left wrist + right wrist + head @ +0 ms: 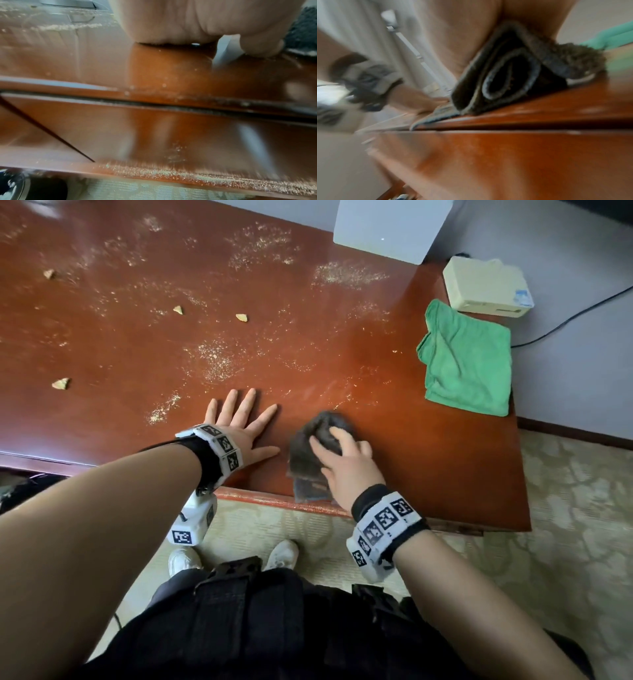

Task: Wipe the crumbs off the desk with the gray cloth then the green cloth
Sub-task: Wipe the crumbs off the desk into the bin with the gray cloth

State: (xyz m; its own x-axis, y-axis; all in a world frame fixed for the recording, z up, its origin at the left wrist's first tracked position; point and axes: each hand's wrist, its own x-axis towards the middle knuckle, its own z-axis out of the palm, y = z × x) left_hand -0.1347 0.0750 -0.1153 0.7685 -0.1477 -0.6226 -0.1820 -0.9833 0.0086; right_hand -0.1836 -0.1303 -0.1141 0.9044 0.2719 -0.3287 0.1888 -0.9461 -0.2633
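The gray cloth lies bunched at the near edge of the red-brown desk, one corner hanging over the edge. My right hand grips it from above, fingers curled into the fabric; in the right wrist view the folded gray cloth shows under the palm. My left hand rests flat on the desk just left of the cloth, fingers spread. The green cloth lies folded near the desk's right edge. Fine crumbs and a few larger pieces are scattered across the desk beyond both hands.
A cream box sits at the desk's far right corner behind the green cloth, and a white appliance stands at the back. A black cable runs along the floor to the right. Crumbs line the desk's front ledge.
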